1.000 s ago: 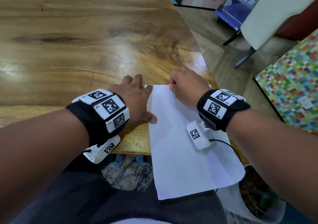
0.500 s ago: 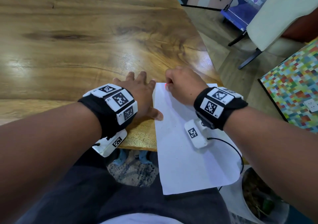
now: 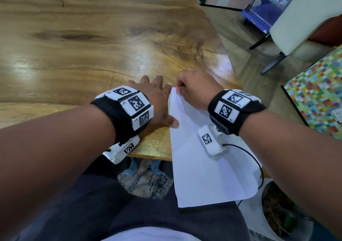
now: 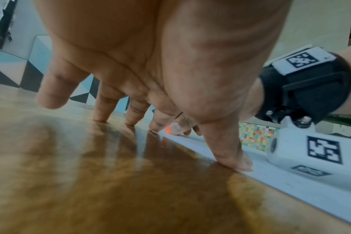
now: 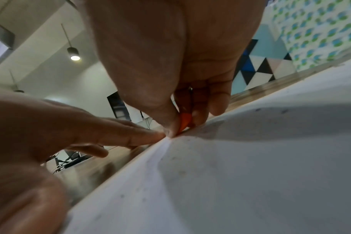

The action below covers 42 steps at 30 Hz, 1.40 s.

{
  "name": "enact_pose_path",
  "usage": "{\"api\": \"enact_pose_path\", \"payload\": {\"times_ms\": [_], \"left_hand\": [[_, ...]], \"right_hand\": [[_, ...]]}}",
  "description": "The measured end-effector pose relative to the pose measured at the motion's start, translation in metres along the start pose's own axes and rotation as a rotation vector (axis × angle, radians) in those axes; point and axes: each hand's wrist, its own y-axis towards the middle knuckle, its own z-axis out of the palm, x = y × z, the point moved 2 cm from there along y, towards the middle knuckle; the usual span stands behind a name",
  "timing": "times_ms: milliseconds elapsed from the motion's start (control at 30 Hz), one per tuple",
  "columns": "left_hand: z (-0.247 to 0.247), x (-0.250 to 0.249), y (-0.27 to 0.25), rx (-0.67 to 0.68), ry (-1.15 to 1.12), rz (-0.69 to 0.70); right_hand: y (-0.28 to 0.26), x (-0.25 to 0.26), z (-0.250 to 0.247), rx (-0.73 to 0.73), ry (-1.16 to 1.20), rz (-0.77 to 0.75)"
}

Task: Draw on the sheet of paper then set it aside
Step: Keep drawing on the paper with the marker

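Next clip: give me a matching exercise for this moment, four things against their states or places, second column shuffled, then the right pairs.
Things:
1. left hand
2. right hand
3. sheet of paper
4. orange drawing tool

States:
A. hangs partly over the near edge of the wooden table
B. pinched between fingertips, tip at the paper's far corner
C. fingers spread flat on the wood, thumb at the paper's edge
D. curled round a small orange tool

Pairs: 1-C, 2-D, 3-A, 4-B

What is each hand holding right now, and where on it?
The right hand pinches a short orange crayon near its tip, at the paper's far corner. The left hand holds nothing; its thumb presses at the paper's edge.
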Motion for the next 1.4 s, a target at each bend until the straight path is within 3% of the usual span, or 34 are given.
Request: {"api": "enact_pose_path", "payload": {"times_ms": [133, 367, 633, 900, 1167, 1400], "left_hand": [[0.000, 0.001, -0.001, 0.005, 0.004, -0.008], [0.001, 0.000, 0.000, -0.009, 0.011, -0.002], [0.000, 0.001, -0.002, -0.006, 0.008, -0.021], [0.000, 0.002, 0.000, -0.009, 0.023, -0.017], [-0.004, -0.003, -0.007, 0.021, 0.010, -0.017], [0.011, 0.002, -0.011, 0.029, 0.021, 0.032]], "right_hand": [[-0.001, 0.000, 0.002, -0.001, 0.038, 0.009], [-0.030, 0.013, 0.008, 0.074, 0.045, -0.161], [0.019, 0.001, 0.000, -0.017, 0.038, 0.009], [-0.031, 0.006, 0.008, 0.113, 0.075, -0.231], [0.012, -0.019, -0.003, 0.018, 0.064, 0.045], [-0.013, -0.015, 0.000, 0.056, 0.026, -0.024]]}}
